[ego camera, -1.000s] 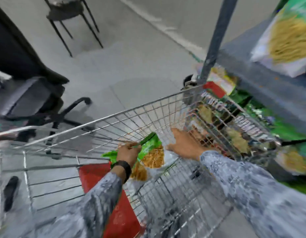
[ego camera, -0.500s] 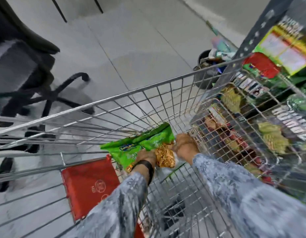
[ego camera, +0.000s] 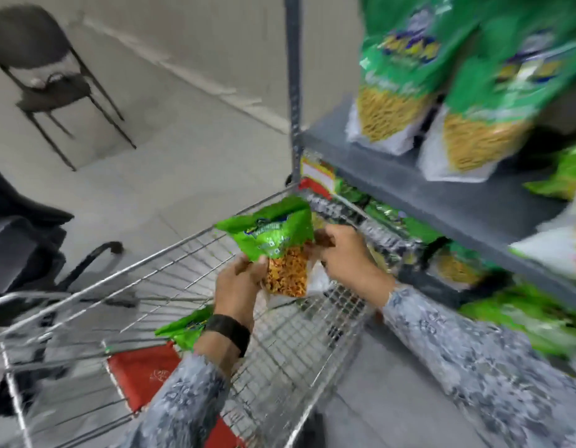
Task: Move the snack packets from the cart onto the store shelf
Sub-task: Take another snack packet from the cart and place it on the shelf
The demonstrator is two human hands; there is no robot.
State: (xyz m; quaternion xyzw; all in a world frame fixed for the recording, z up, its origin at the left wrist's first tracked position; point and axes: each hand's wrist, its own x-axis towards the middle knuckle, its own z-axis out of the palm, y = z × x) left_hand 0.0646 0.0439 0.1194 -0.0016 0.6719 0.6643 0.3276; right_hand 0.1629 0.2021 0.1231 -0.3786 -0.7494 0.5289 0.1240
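A green snack packet [ego camera: 277,244] with a clear window of orange snack is held upright above the wire cart [ego camera: 170,276]. My left hand [ego camera: 239,284] grips its lower left edge and my right hand [ego camera: 343,253] grips its right side. A second green packet [ego camera: 183,328] lies lower in the cart, partly hidden by my left wrist. The grey store shelf [ego camera: 442,195] stands to the right, with similar green packets [ego camera: 487,92] standing on it.
A red panel [ego camera: 141,373] sits at the cart's near end. More packets fill the lower shelf [ego camera: 448,270]. A grey shelf upright [ego camera: 293,76] rises beside the cart. A black chair [ego camera: 50,79] stands far left, and an office chair base [ego camera: 96,260] sits left of the cart.
Both hands lifted the green packet up out of the cart basket toward the shelf. The view swung up and right, bringing the stocked shelf into sight.
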